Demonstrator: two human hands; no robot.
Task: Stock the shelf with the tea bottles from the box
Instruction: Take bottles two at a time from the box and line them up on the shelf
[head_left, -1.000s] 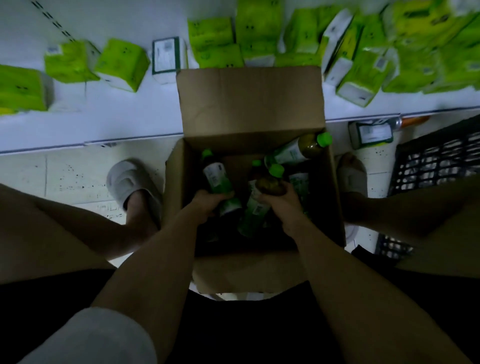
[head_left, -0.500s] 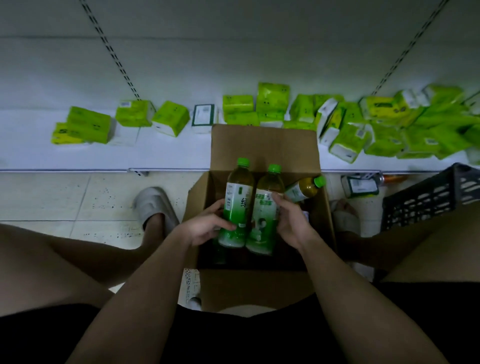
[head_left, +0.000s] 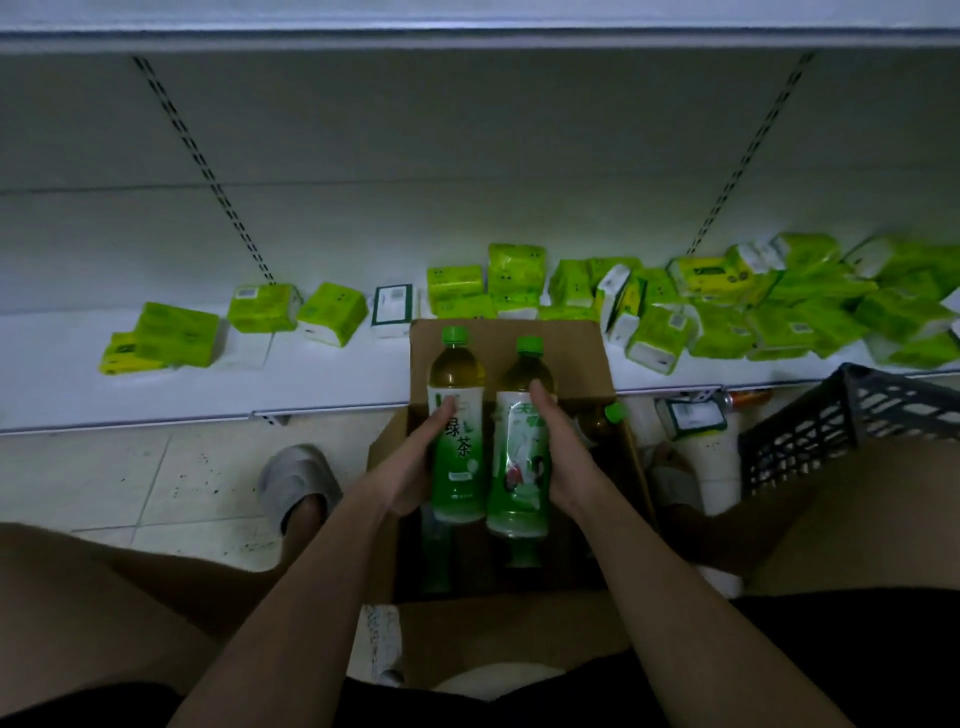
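Note:
Two green-capped tea bottles are held upright, side by side, above the open cardboard box. My left hand grips the left tea bottle from its left side. My right hand grips the right tea bottle from its right side. Another bottle leans in the box's far right corner. More bottles lie dim at the box's bottom. The low white shelf runs just behind the box.
Several green tissue packs are scattered along the shelf, mostly at the right; the left part holds few. A dark plastic crate stands on the floor at the right. My knees and slippered feet flank the box.
Both hands have lifted the two bottles up out of the box and brought them upright together. My view has tilted up toward the shelf.

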